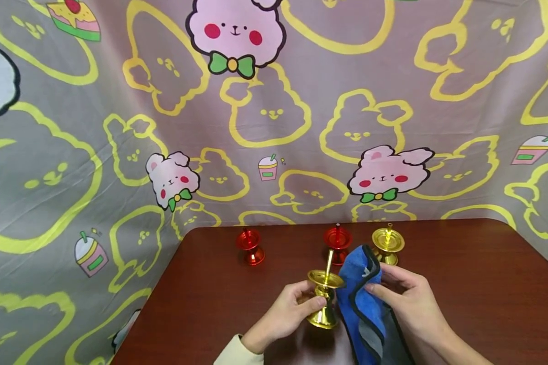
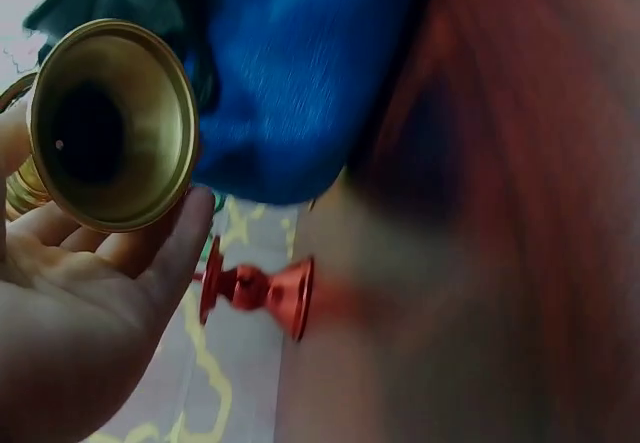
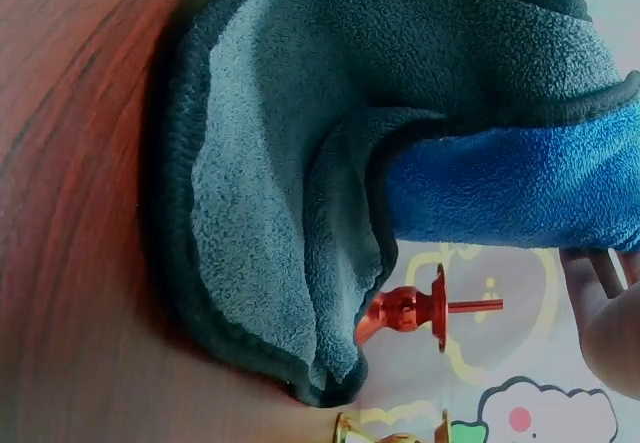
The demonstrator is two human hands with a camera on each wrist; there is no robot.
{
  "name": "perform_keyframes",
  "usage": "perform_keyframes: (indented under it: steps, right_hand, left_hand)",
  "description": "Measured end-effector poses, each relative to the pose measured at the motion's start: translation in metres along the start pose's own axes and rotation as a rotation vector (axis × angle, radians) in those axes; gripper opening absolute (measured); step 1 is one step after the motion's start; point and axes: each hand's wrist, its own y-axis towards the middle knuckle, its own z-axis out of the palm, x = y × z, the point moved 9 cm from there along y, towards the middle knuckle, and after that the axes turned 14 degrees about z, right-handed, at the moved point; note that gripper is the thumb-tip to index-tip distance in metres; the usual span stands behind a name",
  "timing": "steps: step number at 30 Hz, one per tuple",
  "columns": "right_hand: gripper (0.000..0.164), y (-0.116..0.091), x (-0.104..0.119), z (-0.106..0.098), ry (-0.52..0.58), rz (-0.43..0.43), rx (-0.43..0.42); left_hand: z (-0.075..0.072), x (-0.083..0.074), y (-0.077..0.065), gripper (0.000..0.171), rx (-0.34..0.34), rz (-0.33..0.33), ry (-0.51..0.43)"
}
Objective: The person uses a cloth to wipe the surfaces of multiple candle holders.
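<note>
Head: my left grip point(image 1: 292, 310) holds the gold candle holder point(image 1: 327, 291), right grip point(image 1: 413, 299) pinches the blue cloth point(image 1: 370, 309) just beside it. Left wrist: hollow base point(image 2: 152, 133) shows; I'd hold it steady. Right wrist: slack cloth hangs below the grip; I'd gather it.

Behind a held candlestick point(image 1: 328, 299) and the cloth point(image 1: 357, 296) at its right, three more candlesticks point(image 1: 251, 247) stand on the table point(image 1: 201, 304)
</note>
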Motion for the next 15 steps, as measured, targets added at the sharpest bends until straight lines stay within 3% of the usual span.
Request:
perform_keyframes:
  steps: [5, 9, 15]
  right_hand:
    - [0.039, -0.005, 0.002, 0.011, 0.048, -0.034, 0.074]
    - [0.037, -0.009, 0.006, 0.019, 0.046, -0.079, 0.181]
    - [0.042, -0.016, 0.016, 0.030, -0.004, -0.228, 0.361]
  left_hand:
    - [0.018, -0.005, -0.005, 0.033, 0.063, 0.035, -0.027]
    - [0.028, -0.007, -0.008, 0.032, 0.101, 0.059, -0.067]
    - [0.035, -0.012, -0.010, 0.037, 0.115, 0.088, -0.184]
